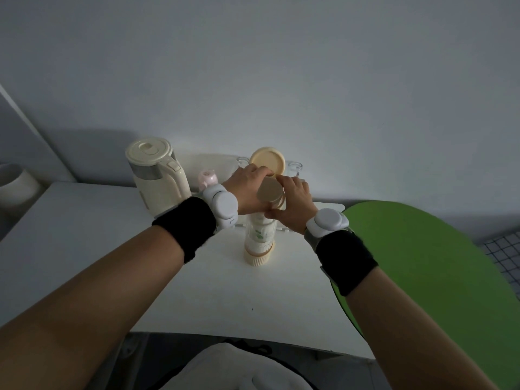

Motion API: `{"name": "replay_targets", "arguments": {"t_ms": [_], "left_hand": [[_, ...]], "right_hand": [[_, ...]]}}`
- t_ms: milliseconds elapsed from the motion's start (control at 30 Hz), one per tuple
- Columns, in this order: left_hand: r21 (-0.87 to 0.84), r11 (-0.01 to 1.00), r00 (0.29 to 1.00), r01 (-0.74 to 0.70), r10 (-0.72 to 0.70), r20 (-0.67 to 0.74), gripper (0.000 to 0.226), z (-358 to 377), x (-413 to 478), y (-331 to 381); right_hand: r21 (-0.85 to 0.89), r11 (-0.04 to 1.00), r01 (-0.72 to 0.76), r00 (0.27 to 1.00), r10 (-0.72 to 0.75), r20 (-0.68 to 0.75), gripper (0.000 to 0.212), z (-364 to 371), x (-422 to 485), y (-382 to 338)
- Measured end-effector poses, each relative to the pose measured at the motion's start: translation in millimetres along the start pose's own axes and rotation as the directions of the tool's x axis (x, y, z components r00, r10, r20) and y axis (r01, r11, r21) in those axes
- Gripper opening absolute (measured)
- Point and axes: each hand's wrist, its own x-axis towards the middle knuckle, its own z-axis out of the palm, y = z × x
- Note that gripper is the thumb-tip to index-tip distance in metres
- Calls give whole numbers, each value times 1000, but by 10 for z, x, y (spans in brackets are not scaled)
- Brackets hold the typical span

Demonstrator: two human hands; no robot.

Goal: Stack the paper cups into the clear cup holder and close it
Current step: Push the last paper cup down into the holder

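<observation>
We see left hand and right hand both curled round the paper cup stack, bases up, atop the clear cup holder dead centre, yellow lid open at 12 o'clock, kettle at 10; cups likely light, crushable: grip sidewalls gently.

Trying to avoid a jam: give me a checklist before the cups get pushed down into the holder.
1. Clear plastic cup holder with cream base upright on the white table: ok.
2. Round cream lid open behind the mouth: ok.
3. Left hand and right hand both grip the brown paper cup stack: ok.
4. Stack lined up with the mouth: cannot tell, hands hide it.
</observation>
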Motion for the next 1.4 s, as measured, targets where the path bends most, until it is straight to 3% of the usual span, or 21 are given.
{"name": "replay_targets", "arguments": {"t_ms": [600,967,1233,1400], "left_hand": [[-31,998,998,-55,55,7,74,3,46,-55],[56,993,994,-104,105,-22,73,79,92,-118],[127,988,995,-92,95,-14,70,73,106,-109],[80,994,997,-69,71,-16,69,47,90,-93]], "right_hand": [[-15,1000,8,1000,-8,-2,86,-36,51,55],[0,1000,-10,999,9,47,92,-22,71,132],[31,1000,2,998,-4,60,92,-16,55,172],[40,999,4,999,-5,45,89,5,62,166]]}}
